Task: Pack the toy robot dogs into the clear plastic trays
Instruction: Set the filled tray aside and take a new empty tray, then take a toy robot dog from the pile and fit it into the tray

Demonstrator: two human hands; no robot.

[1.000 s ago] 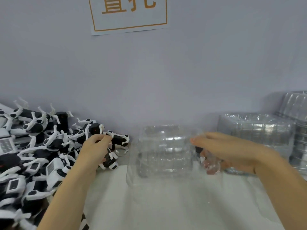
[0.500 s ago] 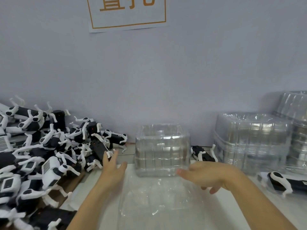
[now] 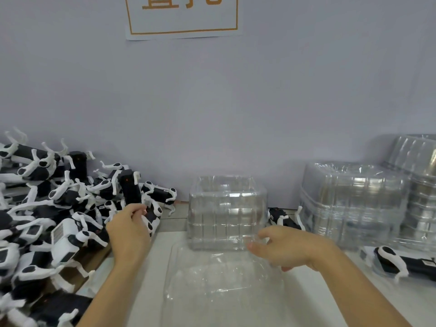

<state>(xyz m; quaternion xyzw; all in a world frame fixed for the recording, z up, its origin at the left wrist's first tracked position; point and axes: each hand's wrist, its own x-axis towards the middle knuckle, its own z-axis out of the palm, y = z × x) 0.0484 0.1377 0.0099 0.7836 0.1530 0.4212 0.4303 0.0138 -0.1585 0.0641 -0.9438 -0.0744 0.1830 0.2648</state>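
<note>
A single clear plastic tray (image 3: 224,282) lies flat on the white table in front of me. My left hand (image 3: 128,228) is at the right edge of the pile of black-and-white toy robot dogs (image 3: 59,208), and its fingers curl round one toy robot dog (image 3: 153,217). My right hand (image 3: 283,249) hovers over the flat tray's far right corner with loosely curled fingers and holds nothing. Behind the flat tray stands a stack of clear trays (image 3: 226,211).
Taller stacks of clear trays (image 3: 349,204) stand at the right against the wall. One dog (image 3: 283,218) lies between the stacks, and another dog (image 3: 396,263) lies at the right edge. A cardboard edge (image 3: 94,258) shows under the pile.
My left hand went from lying open beside the tray to the pile's edge and closed on a dog. My right hand stayed over the tray's far right corner.
</note>
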